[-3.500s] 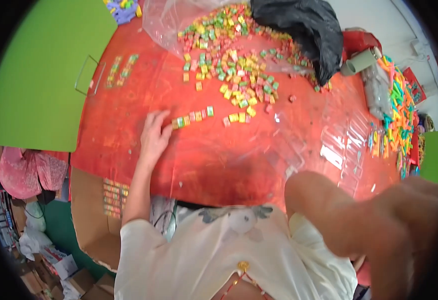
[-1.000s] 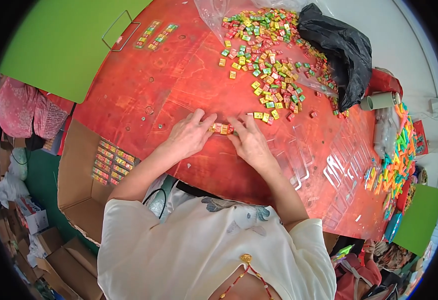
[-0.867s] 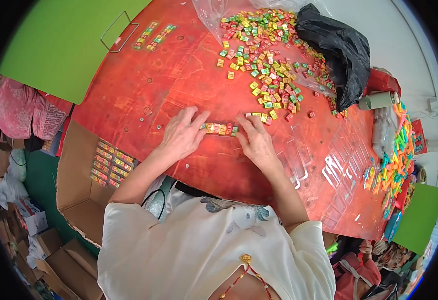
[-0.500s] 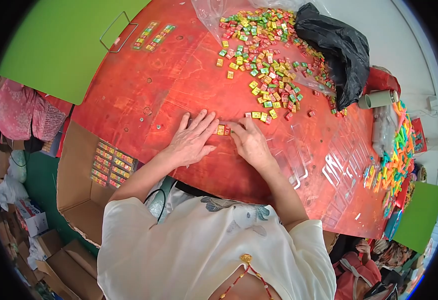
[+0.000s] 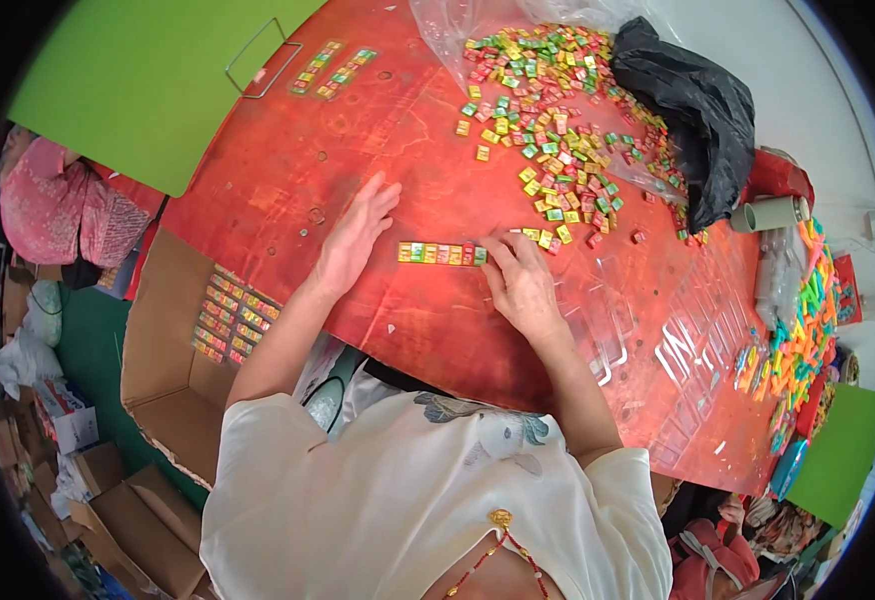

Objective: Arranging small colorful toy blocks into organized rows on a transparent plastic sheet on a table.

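In front of me a straight row of small yellow, red and green packets (image 5: 443, 253) lies on the red table. My right hand (image 5: 528, 288) is at the row's right end, thumb and fingers bent round the last packet. Its fingertips partly cover that end. To the left of the row my left hand (image 5: 356, 236) is raised off the packets, fingers stretched out and holding nothing. A few loose packets (image 5: 546, 238) lie just beyond my right fingers.
A big heap of packets (image 5: 568, 140) spreads at the back, beside a black plastic bag (image 5: 693, 100). Two filled strips (image 5: 333, 70) lie far left. Clear plastic trays (image 5: 693, 350) are at right, near colourful plastic pieces (image 5: 808, 300). A cardboard box (image 5: 168, 340) with filled strips stands left.
My left hand has lifted off the row and moved left, its fingers now raised. More of the row shows. My right hand stays at the right end. The whole view has shifted slightly.
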{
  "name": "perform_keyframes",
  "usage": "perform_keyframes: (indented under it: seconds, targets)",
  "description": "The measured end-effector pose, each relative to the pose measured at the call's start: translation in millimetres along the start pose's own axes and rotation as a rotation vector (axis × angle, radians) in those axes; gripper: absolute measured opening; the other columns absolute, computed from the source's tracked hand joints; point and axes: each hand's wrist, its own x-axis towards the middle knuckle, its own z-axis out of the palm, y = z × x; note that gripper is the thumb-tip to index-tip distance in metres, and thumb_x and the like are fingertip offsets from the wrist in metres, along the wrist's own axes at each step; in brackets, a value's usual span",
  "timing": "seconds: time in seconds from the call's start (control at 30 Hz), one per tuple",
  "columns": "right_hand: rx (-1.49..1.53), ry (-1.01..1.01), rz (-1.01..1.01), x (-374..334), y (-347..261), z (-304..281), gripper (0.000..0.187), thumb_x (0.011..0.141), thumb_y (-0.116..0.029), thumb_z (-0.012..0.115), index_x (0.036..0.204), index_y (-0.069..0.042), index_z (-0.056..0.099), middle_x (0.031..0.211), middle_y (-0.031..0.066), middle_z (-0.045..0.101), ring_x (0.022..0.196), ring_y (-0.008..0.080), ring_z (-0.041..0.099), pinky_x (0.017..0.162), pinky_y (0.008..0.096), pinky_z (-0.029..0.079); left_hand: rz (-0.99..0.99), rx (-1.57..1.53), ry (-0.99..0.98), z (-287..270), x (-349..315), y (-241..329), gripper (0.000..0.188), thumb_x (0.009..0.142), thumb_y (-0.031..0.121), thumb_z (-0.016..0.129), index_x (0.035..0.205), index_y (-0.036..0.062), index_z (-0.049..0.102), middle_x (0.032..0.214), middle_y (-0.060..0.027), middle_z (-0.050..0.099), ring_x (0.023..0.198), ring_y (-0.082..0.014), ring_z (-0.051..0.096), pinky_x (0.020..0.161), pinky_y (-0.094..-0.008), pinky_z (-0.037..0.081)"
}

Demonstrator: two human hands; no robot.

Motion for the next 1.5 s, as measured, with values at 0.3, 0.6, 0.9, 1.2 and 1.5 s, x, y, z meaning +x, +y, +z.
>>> perform_keyframes:
  seconds: [0.3, 0.6, 0.9, 1.2, 1.5]
  targets:
    - [-0.079, -0.068, -0.034, 6, -2, 15, 0.042, 0.081, -0.012, 0.073, 0.121, -0.004, 0.065, 0.112, 0.0117, 0.058, 0.108, 0.0310, 0.056, 0.089, 0.0437, 0.047, 0.059, 0.569, -0.148, 15, -5, -1, 0.078, 0.096, 0.034, 0.061, 0.158, 0.0043, 0.024, 0.161, -0.0163, 0.029, 0.151, -0.0279, 0.023, 0.122, -0.0432, 0.019]
    - [-0.033, -0.119, -0.011, 7, -7, 11, 0.043, 0.077, -0.011, 0.077, 0.118, -0.006, 0.065, 0.116, 0.0120, 0.057, 0.108, 0.0337, 0.055, 0.090, 0.0448, 0.047, 0.317, 1.557, -0.153, 41, -14, -35, 0.075, 0.088, 0.030, 0.068, 0.150, 0.0005, 0.036, 0.156, -0.0233, 0.031, 0.147, -0.0422, 0.026, 0.117, -0.0559, 0.025]
    - [-0.080, -0.149, 0.005, 10, 0, 15, 0.042, 0.078, -0.015, 0.077, 0.117, -0.007, 0.065, 0.116, 0.0115, 0.057, 0.109, 0.0328, 0.054, 0.092, 0.0440, 0.043, 0.316, 1.592, -0.145, 45, -5, -40, 0.074, 0.088, 0.029, 0.068, 0.149, 0.0018, 0.038, 0.157, -0.0217, 0.032, 0.147, -0.0412, 0.025, 0.117, -0.0558, 0.025]
    - [-0.236, -0.056, -0.107, 0, -11, 12, 0.053, 0.089, -0.021, 0.068, 0.139, -0.010, 0.054, 0.135, 0.0154, 0.050, 0.122, 0.0369, 0.048, 0.099, 0.0480, 0.037, 0.338, 1.742, -0.131, 54, -10, -37, 0.069, 0.088, 0.038, 0.066, 0.145, 0.0056, 0.046, 0.152, -0.0230, 0.038, 0.145, -0.0404, 0.029, 0.114, -0.0677, 0.017]
    - [-0.150, -0.022, -0.003, 0, -12, -17, 0.052, 0.086, -0.015, 0.068, 0.135, -0.004, 0.055, 0.131, 0.0195, 0.054, 0.115, 0.0374, 0.053, 0.099, 0.0486, 0.038, 0.515, 1.623, -0.017, 42, 14, -22, 0.048, 0.085, 0.022, 0.069, 0.127, 0.0013, 0.057, 0.103, -0.0128, 0.056, 0.099, -0.0312, 0.054, 0.085, -0.0455, 0.044]
